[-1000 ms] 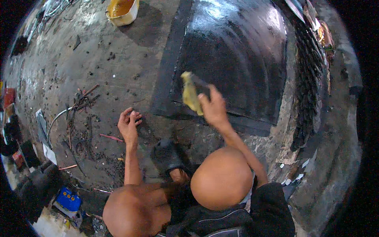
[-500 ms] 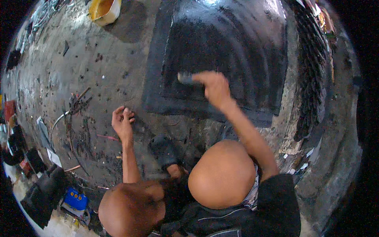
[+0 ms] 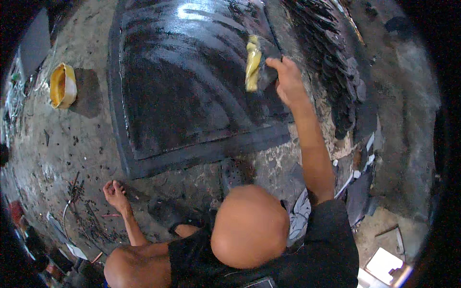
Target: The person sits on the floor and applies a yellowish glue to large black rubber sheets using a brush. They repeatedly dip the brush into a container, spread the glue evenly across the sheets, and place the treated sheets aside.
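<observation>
A flat brush (image 3: 253, 65) with wet, yellowish bristles is gripped in my right hand (image 3: 289, 79), its bristle edge over the right part of a glossy black sheet (image 3: 182, 91). Motion blurs the part between bristles and fingers, and most of the handle is hidden. The sheet lies flat on the ground with wet, curved streaks and a duller dark border. Off its near left corner, my left hand (image 3: 115, 194) hangs loosely curled above the ground, fingers a little apart and nothing in them.
A cut-down yellow-and-white container (image 3: 63, 86) with orange-brown residue inside stands left of the sheet. Stacked black strips (image 3: 331, 72) line its right side. Twigs and scraps (image 3: 84, 218) litter the ground at lower left. My bent knees (image 3: 250, 225) are close below the sheet.
My right hand and the brush have moved right and farther over the sheet; the bristles now show broad side on. The view has shifted, bringing the whole container into sight.
</observation>
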Demonstrator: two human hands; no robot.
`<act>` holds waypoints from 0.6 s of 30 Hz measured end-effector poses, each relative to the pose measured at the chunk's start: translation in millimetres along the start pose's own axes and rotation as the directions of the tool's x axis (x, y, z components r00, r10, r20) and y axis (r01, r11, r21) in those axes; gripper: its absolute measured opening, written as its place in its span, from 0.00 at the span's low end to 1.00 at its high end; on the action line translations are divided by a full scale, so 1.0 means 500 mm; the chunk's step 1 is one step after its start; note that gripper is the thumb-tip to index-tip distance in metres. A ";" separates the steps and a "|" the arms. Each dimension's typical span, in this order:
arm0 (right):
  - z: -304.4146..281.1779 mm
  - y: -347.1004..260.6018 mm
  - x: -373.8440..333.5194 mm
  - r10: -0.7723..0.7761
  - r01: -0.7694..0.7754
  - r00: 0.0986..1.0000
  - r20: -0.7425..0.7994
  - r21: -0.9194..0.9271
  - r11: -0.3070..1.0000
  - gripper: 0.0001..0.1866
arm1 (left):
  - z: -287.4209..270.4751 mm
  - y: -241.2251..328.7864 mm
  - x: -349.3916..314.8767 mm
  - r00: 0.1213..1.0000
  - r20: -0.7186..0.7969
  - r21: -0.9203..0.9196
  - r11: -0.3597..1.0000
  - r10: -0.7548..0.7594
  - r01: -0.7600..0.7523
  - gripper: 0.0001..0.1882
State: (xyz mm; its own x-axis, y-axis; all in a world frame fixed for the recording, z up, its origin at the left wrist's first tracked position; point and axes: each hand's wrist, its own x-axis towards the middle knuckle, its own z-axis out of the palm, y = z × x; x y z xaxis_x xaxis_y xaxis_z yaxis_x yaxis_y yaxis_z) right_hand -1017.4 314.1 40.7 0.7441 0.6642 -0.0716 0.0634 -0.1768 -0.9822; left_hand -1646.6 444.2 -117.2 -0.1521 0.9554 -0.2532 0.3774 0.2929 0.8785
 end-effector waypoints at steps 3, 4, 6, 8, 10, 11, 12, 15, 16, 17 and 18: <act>-0.021 0.071 0.126 0.043 -0.106 0.989 -0.145 -0.466 0.878 0.15 | 0.030 0.029 -0.024 1.000 0.026 0.099 0.995 -0.002 -0.001 0.14; -0.037 0.125 0.173 -0.034 -0.102 0.984 -0.173 -0.717 0.689 0.15 | 0.050 0.037 -0.032 0.999 0.045 0.133 0.991 -0.002 -0.004 0.14; -0.003 0.191 0.250 -0.264 0.310 0.939 0.218 -0.870 0.384 0.18 | -0.012 -0.009 -0.015 0.989 0.122 0.144 0.984 0.086 -0.104 0.16; 0.036 0.154 0.323 -0.360 0.548 0.826 0.434 -0.769 0.330 0.19 | -0.038 -0.010 -0.009 0.980 0.156 0.187 0.971 0.121 -0.150 0.17; 0.014 0.162 0.361 -0.289 0.606 0.796 0.532 -0.695 0.386 0.20 | -0.026 0.000 -0.048 0.978 0.191 0.254 0.958 0.084 -0.132 0.18; 0.012 0.161 0.380 -0.254 0.629 0.776 0.577 -0.683 0.371 0.21 | -0.027 0.001 -0.044 0.982 0.175 0.259 0.960 0.066 -0.110 0.18; 0.008 0.172 0.376 -0.208 0.650 0.755 0.621 -0.668 0.363 0.22 | -0.049 -0.004 -0.037 0.986 0.160 0.271 0.959 0.038 -0.081 0.18; -0.073 0.202 0.205 -0.089 0.622 0.742 0.665 -0.632 0.461 0.22 | -0.055 0.002 -0.070 0.990 0.140 0.347 0.937 -0.013 -0.037 0.16; -0.131 0.207 0.134 -0.103 0.617 0.746 0.658 -0.623 0.481 0.22 | -0.030 -0.007 -0.057 0.990 0.137 0.301 0.954 -0.030 -0.013 0.16; -0.165 0.224 0.049 -0.130 0.621 0.740 0.660 -0.596 0.509 0.22 | -0.031 -0.013 -0.048 0.993 0.115 0.260 0.966 -0.041 0.010 0.15; -0.184 0.232 -0.031 -0.154 0.618 0.753 0.640 -0.606 0.502 0.22 | -0.028 -0.020 -0.046 0.997 0.081 0.314 0.949 0.014 -0.039 0.15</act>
State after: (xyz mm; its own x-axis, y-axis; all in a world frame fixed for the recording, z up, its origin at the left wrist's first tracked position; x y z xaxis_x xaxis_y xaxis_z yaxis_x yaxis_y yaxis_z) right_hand -960.4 216.4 -55.9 0.1250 0.9921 -0.0135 0.8942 -0.1186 -0.4316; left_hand -1659.7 418.7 -114.7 -0.0723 0.9592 -0.2733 0.6508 0.2530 0.7158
